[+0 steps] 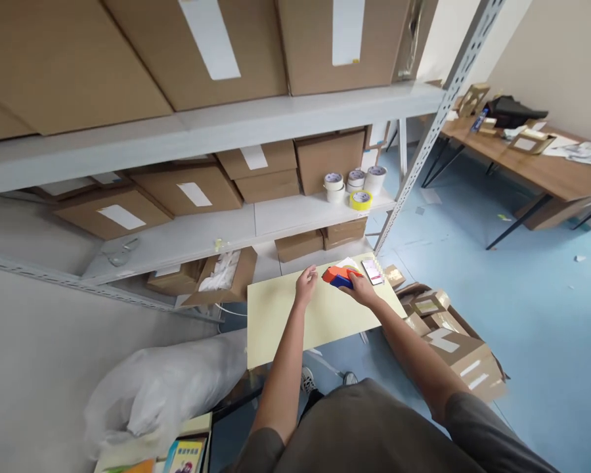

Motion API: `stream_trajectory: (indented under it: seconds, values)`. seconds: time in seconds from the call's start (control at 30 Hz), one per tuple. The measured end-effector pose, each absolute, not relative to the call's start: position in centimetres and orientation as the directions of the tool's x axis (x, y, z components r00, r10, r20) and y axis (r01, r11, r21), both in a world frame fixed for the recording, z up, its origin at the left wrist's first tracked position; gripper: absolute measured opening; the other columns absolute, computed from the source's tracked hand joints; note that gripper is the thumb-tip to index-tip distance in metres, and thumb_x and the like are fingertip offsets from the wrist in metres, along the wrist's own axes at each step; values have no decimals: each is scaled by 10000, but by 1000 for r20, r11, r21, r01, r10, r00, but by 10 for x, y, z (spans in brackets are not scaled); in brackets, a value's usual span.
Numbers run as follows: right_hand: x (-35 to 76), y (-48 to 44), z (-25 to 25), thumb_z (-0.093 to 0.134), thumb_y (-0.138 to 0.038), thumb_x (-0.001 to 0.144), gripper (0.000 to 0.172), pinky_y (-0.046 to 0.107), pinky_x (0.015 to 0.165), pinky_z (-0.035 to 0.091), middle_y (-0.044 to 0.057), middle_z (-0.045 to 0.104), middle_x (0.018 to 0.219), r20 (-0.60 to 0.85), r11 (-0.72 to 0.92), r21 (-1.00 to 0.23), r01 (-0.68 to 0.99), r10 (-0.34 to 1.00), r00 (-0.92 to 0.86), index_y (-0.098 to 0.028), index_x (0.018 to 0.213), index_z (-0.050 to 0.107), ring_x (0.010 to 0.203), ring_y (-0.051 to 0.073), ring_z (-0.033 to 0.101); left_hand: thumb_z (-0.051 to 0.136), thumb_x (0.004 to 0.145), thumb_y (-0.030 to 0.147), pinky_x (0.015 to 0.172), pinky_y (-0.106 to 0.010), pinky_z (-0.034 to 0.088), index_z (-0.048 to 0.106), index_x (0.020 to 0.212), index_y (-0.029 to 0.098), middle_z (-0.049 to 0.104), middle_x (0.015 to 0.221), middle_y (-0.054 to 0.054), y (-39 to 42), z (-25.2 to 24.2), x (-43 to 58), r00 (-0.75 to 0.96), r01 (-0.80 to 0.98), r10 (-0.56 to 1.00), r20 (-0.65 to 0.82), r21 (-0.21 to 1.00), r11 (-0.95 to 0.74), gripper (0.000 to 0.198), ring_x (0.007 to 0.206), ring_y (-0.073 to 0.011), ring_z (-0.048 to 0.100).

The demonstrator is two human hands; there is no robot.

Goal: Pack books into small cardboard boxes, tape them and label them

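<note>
My right hand (360,288) is closed on an orange and blue tape dispenser (339,276) at the far side of a small pale yellow table (285,322). My left hand (306,284) hovers just left of the dispenser with its fingers curled; whether it holds anything is unclear. A phone (373,271) lies on the table's far right corner, beside a white slip of paper (347,264).
A metal shelf rack (226,125) full of cardboard boxes stands ahead, with tape rolls (354,186) on its middle shelf. Small cartons (448,335) pile up on the blue floor to the right. A white plastic bag (162,387) lies at left. A wooden desk (536,161) stands at far right.
</note>
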State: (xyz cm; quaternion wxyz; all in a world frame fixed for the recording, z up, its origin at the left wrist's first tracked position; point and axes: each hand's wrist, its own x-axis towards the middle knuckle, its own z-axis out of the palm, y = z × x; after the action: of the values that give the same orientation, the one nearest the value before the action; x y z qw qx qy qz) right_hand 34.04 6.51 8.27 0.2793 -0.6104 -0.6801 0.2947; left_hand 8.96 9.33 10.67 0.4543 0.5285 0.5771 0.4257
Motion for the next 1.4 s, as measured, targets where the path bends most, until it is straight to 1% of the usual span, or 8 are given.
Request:
stream_trajectory:
  seconds: [0.2,0.37,0.57,0.77,0.97,1.07,1.27,1.4]
  values:
    - [301,61,168,730,-624,912,378,484,1065,507,134,736,1202,239,363,-717,595,930,-279,-258,997,690,1223,368,649,651,992,531,1054,-398,560,810,1214,179,778,1254,-139,102,194,41,246,171,968,54,980,-99,446,1190,-284,714]
    - [265,63,205,735,-671,892,418,521,1031,540,121,727,1039,374,446,-742,501,895,-242,-255,912,714,1089,356,673,748,923,529,947,-351,591,845,1163,212,768,1217,-115,95,227,4,355,165,911,211,945,-284,409,1106,-264,726]
    - [231,68,213,717,-713,879,475,540,1041,552,117,714,1026,359,420,-767,485,908,-218,-247,973,738,1082,356,662,703,948,537,892,-356,600,863,1049,197,790,996,-99,98,238,-22,240,179,936,258,936,-304,389,970,-248,735]
    - [205,66,214,657,-697,929,464,463,887,592,96,725,995,236,335,-745,577,941,-242,-256,1058,719,940,309,675,627,1007,474,886,-345,583,838,945,229,783,954,-77,94,251,-32,79,281,932,353,889,-361,329,918,-228,721]
    - [197,64,218,648,-667,950,440,436,855,569,104,738,999,256,338,-733,591,941,-220,-245,1051,721,918,306,672,534,1072,387,903,-335,560,813,978,232,764,963,-89,90,277,-51,-54,438,864,500,790,-430,333,937,-224,703]
    - [199,65,213,642,-675,951,456,416,800,560,94,733,957,272,314,-741,593,948,-163,-235,1044,714,860,291,662,517,1085,391,907,-333,570,814,1011,232,773,974,-83,97,291,-58,-5,467,838,546,742,-481,345,952,-217,707]
    - [203,89,202,611,-674,978,464,442,834,553,120,713,1010,454,361,-654,665,890,-37,-218,1053,654,917,302,662,535,1080,379,1148,-478,516,763,1309,254,739,1342,-108,91,295,-41,125,580,713,690,532,-616,347,1308,-283,644]
    - [208,121,210,585,-623,1013,419,471,882,545,141,701,1030,576,425,-537,729,816,-51,-220,1122,622,977,330,650,628,1032,408,1170,-535,501,565,1560,295,338,1738,-134,70,275,-15,58,692,695,717,473,-545,543,1524,-366,466]
